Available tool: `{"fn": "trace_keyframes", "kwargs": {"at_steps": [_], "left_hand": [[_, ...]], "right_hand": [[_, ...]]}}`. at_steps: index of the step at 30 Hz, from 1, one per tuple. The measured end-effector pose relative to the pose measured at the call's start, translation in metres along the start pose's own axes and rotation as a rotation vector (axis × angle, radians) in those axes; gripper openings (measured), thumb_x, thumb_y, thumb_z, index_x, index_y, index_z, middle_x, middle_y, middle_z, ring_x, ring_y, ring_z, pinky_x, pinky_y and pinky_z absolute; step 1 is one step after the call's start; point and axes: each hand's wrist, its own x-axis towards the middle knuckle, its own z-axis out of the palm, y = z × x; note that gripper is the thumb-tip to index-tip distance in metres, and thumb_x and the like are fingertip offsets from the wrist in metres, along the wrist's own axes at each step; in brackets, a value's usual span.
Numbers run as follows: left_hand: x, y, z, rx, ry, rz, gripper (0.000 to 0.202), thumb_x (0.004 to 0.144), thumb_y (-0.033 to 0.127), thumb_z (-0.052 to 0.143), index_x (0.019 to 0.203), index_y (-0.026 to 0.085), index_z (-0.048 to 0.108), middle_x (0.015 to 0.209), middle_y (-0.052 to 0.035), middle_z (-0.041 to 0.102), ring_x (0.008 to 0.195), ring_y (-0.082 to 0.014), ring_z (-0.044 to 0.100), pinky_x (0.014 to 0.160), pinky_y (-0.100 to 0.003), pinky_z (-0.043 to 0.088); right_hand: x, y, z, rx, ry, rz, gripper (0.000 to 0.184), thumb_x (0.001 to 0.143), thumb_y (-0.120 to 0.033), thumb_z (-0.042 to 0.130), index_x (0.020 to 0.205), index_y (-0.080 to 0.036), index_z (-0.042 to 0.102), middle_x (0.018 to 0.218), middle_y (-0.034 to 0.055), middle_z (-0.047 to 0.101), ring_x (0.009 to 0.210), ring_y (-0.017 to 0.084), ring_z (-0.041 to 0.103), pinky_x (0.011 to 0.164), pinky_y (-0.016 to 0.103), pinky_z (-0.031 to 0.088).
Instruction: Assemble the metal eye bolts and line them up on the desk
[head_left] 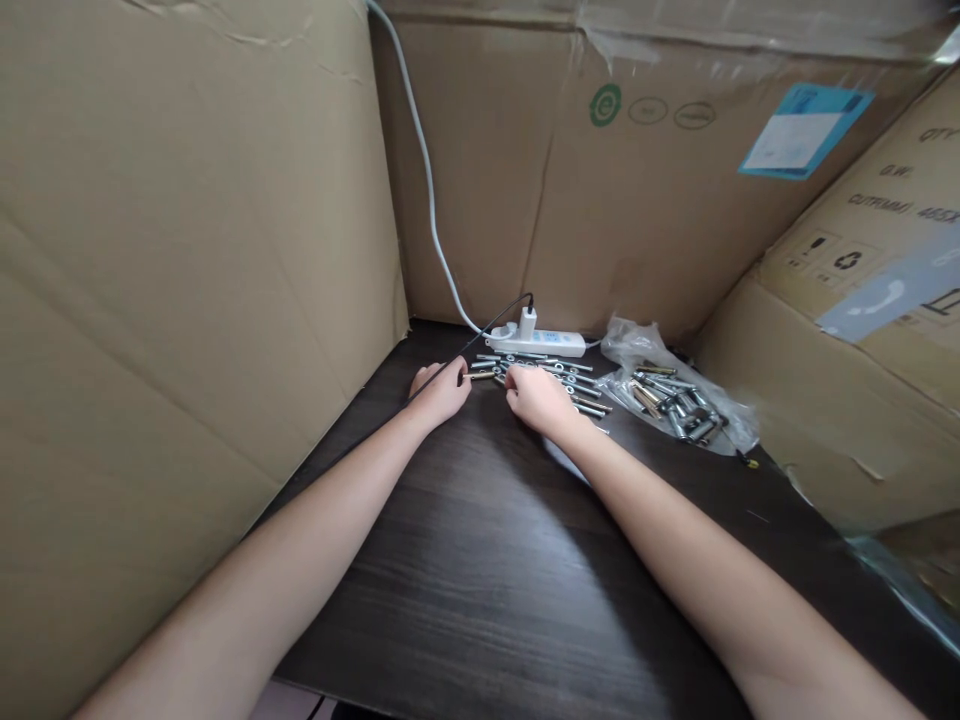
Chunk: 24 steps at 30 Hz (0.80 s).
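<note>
Both my arms reach far forward over a dark wooden table (480, 560). My left hand (441, 392) is closed in a pinch on a metal bolt (481, 375) that points right. My right hand (535, 396) rests with its fingers curled among a spread of several loose metal bolts (577, 385) lying on the table; what it holds, if anything, is hidden. The two hands are a short gap apart.
A clear plastic bag (679, 400) with more bolts lies to the right. A white power strip (536, 342) with a plugged charger, a white cord and a black cable sits behind the bolts. Large cardboard boxes (187, 300) wall in the table on three sides.
</note>
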Motion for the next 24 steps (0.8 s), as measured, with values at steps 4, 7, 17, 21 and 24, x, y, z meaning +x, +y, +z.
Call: {"fn": "trace_keyframes", "kwargs": {"at_steps": [4,7,17,21,24], "left_hand": [[0.001,-0.001,0.0,-0.006,0.005,0.001,0.017,0.087,0.034,0.044,0.092,0.025,0.057,0.087,-0.0032,0.067,0.086,-0.0216,0.059,0.077,-0.03,0.037],[0.0,0.0,-0.001,-0.016,-0.007,-0.019,0.017,0.087,0.035,0.045,0.093,0.025,0.057,0.086,-0.0035,0.067,0.088,-0.0221,0.058,0.078,-0.031,0.038],[-0.003,0.012,-0.003,-0.117,-0.029,0.069,0.025,0.077,0.008,0.041,0.098,0.02,0.048,0.091,-0.0056,0.059,0.084,-0.02,0.055,0.075,-0.029,0.038],[-0.005,0.018,0.002,-0.097,-0.067,0.211,0.023,0.074,0.004,0.038,0.088,0.019,0.048,0.09,-0.0073,0.056,0.083,-0.0206,0.053,0.072,-0.031,0.039],[-0.006,0.02,0.005,-0.079,-0.068,0.258,0.022,0.074,0.005,0.039,0.088,0.019,0.05,0.09,-0.007,0.055,0.084,-0.0207,0.053,0.074,-0.031,0.04]], "right_hand": [[0.002,0.0,0.002,-0.033,0.023,0.008,0.019,0.085,-0.018,0.046,0.096,-0.017,0.062,0.096,0.0119,0.066,0.092,0.025,0.059,0.075,0.03,0.042],[0.001,-0.001,0.002,-0.044,0.034,-0.006,0.02,0.085,-0.017,0.045,0.096,-0.018,0.062,0.097,0.0111,0.066,0.092,0.025,0.059,0.076,0.031,0.042],[-0.051,0.025,-0.027,-0.03,0.131,-0.071,0.017,0.086,-0.023,0.045,0.091,-0.02,0.061,0.092,0.0057,0.065,0.085,0.019,0.058,0.073,0.027,0.04],[-0.085,0.05,-0.034,0.028,-0.024,-0.084,0.016,0.084,-0.027,0.049,0.086,-0.021,0.063,0.086,0.002,0.066,0.077,0.017,0.059,0.069,0.026,0.04],[-0.099,0.058,-0.03,0.034,-0.077,-0.082,0.019,0.085,-0.031,0.05,0.092,-0.022,0.065,0.091,0.0024,0.067,0.079,0.017,0.061,0.069,0.026,0.042]]}}
